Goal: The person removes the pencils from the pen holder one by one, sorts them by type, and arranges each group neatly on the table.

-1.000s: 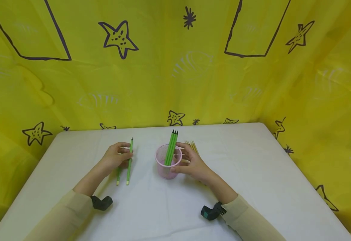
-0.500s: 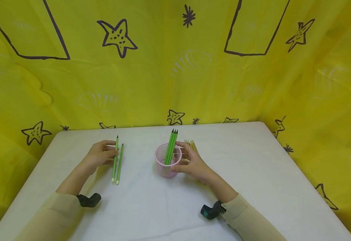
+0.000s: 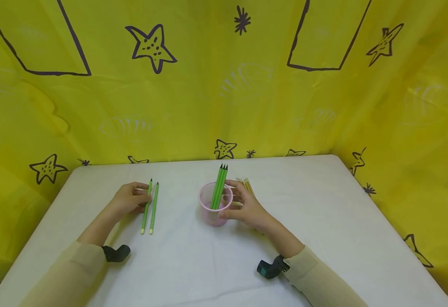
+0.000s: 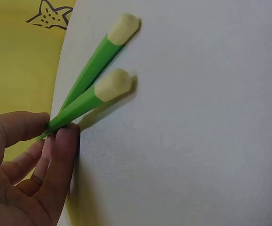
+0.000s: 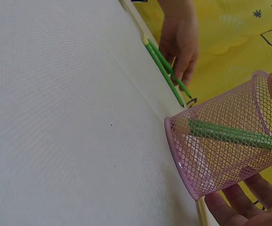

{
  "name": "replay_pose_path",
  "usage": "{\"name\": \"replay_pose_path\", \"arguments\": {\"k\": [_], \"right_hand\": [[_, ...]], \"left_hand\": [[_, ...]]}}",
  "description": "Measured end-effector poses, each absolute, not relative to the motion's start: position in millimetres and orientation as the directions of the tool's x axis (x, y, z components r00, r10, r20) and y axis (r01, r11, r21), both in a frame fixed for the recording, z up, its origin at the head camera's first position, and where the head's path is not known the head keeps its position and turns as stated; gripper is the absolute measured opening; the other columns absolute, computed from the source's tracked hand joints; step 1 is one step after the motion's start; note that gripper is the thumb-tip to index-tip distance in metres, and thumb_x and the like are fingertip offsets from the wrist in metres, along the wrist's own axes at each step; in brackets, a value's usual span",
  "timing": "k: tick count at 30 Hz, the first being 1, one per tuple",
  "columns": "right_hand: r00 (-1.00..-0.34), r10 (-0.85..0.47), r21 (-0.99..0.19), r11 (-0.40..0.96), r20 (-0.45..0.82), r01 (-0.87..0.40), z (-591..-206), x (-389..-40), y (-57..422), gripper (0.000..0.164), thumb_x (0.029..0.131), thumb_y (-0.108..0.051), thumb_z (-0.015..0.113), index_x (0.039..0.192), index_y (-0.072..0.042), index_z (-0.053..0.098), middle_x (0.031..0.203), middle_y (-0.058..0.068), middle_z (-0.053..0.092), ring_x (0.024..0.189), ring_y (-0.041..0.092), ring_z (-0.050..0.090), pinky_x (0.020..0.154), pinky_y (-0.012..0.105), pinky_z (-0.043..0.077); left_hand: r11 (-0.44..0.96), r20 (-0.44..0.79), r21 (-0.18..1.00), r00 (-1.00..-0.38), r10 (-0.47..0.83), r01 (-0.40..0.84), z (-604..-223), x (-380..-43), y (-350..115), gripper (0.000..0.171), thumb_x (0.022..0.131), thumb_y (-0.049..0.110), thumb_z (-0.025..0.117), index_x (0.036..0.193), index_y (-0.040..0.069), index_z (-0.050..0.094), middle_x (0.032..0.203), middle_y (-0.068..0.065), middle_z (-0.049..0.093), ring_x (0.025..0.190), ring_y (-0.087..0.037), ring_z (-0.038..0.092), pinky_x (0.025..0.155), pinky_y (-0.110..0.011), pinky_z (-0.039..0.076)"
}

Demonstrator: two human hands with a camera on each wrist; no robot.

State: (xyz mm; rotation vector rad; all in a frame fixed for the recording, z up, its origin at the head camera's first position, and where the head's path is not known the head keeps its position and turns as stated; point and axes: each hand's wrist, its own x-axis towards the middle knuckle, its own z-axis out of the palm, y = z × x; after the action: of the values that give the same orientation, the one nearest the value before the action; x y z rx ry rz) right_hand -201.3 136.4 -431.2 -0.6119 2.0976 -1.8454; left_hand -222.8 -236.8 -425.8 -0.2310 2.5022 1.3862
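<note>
Lower left and lower right: beige sleeves point(image 3: 68, 273). Left of centre: green pencil point(image 3: 145, 216) pinched by fingertips of left hand point(image 3: 129, 198); just right of it, second green pencil point(image 3: 154, 208) on white table point(image 3: 193, 264). Centre: upright pink mesh cup point(image 3: 212, 218) gripped in curved right hand point(image 3: 248, 209), with three dark-tipped pencils point(image 3: 219, 187) leaning inside. Partly behind right hand: gold sticks point(image 3: 248, 186). Across top: yellow curtain point(image 3: 193, 106).

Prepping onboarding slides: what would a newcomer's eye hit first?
Probably the yellow star-patterned backdrop, behind the white table. Then the pink mesh cup, gripped mid-table by the right hand, with three green pencils standing inside. Left of it, the left hand pinches another green pencil.
</note>
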Motion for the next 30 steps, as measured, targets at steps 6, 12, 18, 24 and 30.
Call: {"name": "replay_pose_path", "arguments": {"k": [6, 12, 18, 24, 30], "right_hand": [[-0.869, -0.490, -0.989, 0.082, 0.070, -0.126, -431.0, -201.1, 136.3, 0.087, 0.077, -0.003, 0.084, 0.148, -0.023, 0.038, 0.144, 0.014, 0.049, 0.132, 0.036, 0.048, 0.108, 0.050, 0.046], [-0.872, -0.486, -0.989, 0.089, 0.062, -0.120, -430.2, -200.9, 136.4, 0.088, 0.077, -0.004, 0.084, 0.148, -0.024, 0.038, 0.145, 0.013, 0.049, 0.132, 0.035, 0.048, 0.108, 0.049, 0.047], [-0.874, -0.482, -0.989, 0.093, 0.053, -0.111, -430.7, -201.6, 136.6, 0.088, 0.077, -0.003, 0.084, 0.148, -0.025, 0.038, 0.145, 0.013, 0.049, 0.132, 0.035, 0.048, 0.108, 0.049, 0.047], [-0.875, -0.482, -0.989, 0.100, 0.050, -0.111, -430.8, -201.2, 136.9, 0.088, 0.077, -0.005, 0.084, 0.149, -0.025, 0.037, 0.146, 0.012, 0.048, 0.132, 0.035, 0.048, 0.108, 0.048, 0.047], [-0.875, -0.482, -0.989, 0.100, 0.049, -0.111, -431.2, -201.1, 137.2, 0.088, 0.078, -0.006, 0.085, 0.149, -0.025, 0.037, 0.147, 0.012, 0.048, 0.133, 0.035, 0.048, 0.108, 0.049, 0.047]], "left_hand": [[0.548, -0.300, 0.796, -0.954, -0.013, -0.258, -425.3, -222.7, -233.5, 0.054, 0.094, 0.012, 0.069, 0.140, -0.005, 0.046, 0.121, -0.025, 0.060, 0.079, -0.016, 0.062, 0.067, -0.025, 0.060], [0.539, -0.296, 0.803, -0.955, -0.011, -0.255, -426.5, -224.4, -233.6, 0.056, 0.093, 0.012, 0.070, 0.140, -0.004, 0.045, 0.119, -0.023, 0.061, 0.076, -0.015, 0.063, 0.067, -0.025, 0.061], [0.534, -0.296, 0.807, -0.955, -0.005, -0.253, -427.4, -224.3, -234.1, 0.057, 0.093, 0.014, 0.070, 0.141, -0.004, 0.044, 0.117, -0.022, 0.062, 0.076, -0.016, 0.064, 0.067, -0.025, 0.061], [0.536, -0.304, 0.803, -0.953, -0.005, -0.259, -422.7, -223.0, -236.8, 0.060, 0.095, 0.019, 0.069, 0.143, -0.002, 0.042, 0.120, -0.024, 0.062, 0.077, -0.018, 0.065, 0.070, -0.026, 0.061], [0.471, -0.271, 0.852, -0.962, 0.020, -0.230, -406.0, -223.0, -236.2, 0.062, 0.097, 0.024, 0.066, 0.147, 0.000, 0.038, 0.131, -0.025, 0.056, 0.094, -0.024, 0.068, 0.078, -0.032, 0.062]]}}
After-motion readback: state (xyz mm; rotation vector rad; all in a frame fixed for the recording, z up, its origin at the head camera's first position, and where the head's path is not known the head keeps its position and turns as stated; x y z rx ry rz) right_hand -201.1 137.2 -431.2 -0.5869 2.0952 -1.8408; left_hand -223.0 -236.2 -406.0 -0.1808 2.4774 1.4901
